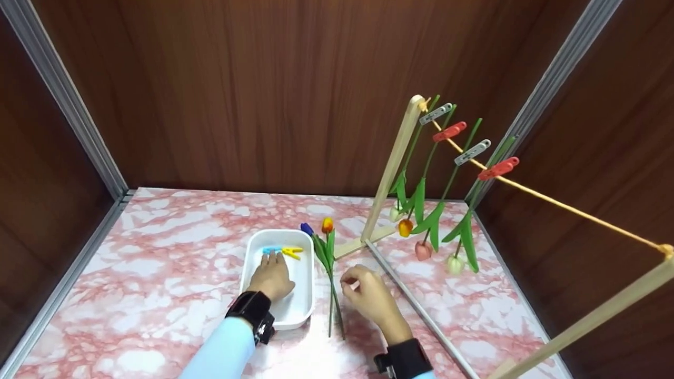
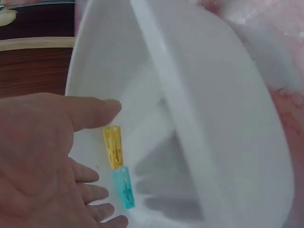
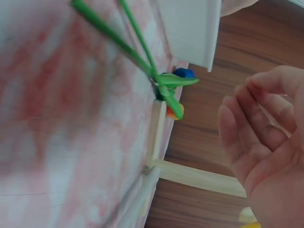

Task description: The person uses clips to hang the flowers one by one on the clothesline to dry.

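My left hand [image 1: 272, 277] is over the white tray [image 1: 309, 284], its fingers fairly straight and holding nothing. In the tray lie a blue clothespin [image 2: 124, 187] and a yellow clothespin [image 2: 113, 146], end to end. The fingertips are close to the blue one; whether they touch it I cannot tell. My right hand [image 1: 371, 296] hovers right of two tulips, fingers loosely curled and thumb near the index finger, with nothing held. The purple-blue tulip [image 1: 307, 228] and the orange-yellow tulip [image 1: 327, 225] lie with crossed stems beside the tray.
On the right, a wooden post [image 1: 392, 168] and a nearer wooden post [image 1: 595, 316] carry a yellow cord [image 1: 574, 209]. Several tulips hang upside down from it by grey and red clothespins [image 1: 498, 168]. A grey rod [image 1: 421, 310] runs along the marbled tabletop [image 1: 174, 252].
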`<state>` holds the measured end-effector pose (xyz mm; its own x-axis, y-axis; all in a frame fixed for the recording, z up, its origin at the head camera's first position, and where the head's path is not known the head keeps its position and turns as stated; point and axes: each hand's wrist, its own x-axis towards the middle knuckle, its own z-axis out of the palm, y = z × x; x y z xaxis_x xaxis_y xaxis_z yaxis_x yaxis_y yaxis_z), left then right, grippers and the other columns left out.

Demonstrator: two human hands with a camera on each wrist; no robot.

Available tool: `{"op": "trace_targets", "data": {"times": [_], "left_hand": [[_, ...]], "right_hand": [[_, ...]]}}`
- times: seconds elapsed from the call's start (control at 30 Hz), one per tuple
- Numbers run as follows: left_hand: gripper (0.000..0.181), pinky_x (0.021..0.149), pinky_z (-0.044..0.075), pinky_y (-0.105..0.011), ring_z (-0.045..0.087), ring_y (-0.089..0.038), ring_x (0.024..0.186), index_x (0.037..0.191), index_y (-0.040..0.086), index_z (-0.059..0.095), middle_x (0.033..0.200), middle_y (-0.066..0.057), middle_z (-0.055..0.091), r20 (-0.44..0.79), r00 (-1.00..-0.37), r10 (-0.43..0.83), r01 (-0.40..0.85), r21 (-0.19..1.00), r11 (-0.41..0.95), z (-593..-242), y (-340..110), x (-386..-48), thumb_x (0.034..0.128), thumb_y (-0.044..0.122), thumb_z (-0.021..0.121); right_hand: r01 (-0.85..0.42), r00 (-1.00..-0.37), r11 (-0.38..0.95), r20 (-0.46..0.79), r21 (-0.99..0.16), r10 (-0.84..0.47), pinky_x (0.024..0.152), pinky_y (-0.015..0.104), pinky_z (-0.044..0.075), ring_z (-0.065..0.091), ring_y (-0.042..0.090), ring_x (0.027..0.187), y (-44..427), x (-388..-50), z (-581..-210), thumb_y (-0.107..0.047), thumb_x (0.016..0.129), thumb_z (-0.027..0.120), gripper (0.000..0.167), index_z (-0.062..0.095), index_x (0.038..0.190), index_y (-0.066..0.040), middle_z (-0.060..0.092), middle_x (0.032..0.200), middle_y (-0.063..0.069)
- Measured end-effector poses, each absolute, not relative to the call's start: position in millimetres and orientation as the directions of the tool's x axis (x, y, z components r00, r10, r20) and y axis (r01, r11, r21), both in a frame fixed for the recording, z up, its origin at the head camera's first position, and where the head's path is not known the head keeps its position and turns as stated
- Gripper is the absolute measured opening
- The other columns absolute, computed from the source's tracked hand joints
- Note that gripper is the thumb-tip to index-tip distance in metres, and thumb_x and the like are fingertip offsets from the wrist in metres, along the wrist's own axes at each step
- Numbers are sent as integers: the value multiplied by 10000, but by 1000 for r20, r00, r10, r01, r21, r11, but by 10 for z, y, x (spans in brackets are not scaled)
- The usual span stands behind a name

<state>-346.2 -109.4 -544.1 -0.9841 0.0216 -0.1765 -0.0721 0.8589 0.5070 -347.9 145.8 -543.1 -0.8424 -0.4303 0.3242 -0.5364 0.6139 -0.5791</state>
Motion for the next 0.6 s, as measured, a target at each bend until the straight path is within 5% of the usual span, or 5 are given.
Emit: {"op": "trace_targets", "data": {"times": [0.23,0.6], "left_hand": [[782,1358,292,-600,241,-528,1657,1608,-188,307,1736,-397,245,-157,-987,-46,-114,461,880,-5545,-1046,-3589,972,116,648],[824,1340,334,-595,326,-497,1628,1562,-182,404,1686,-371,379,-180,-984,11,-66,413,908,-5546,-983,-3330,928,203,763]], "right_hand": [[-489,-858,587,235,-645,-457,807,323,666,740,195,940,1667,-3357,-5427,-18,980,694,75,762,975,-50,772,1006,73],[-478,-874,589,291,-652,-388,722,235,624,733,117,909,1888,-3218,-5401,-19,969,735,113,776,945,-121,782,974,13]]}}
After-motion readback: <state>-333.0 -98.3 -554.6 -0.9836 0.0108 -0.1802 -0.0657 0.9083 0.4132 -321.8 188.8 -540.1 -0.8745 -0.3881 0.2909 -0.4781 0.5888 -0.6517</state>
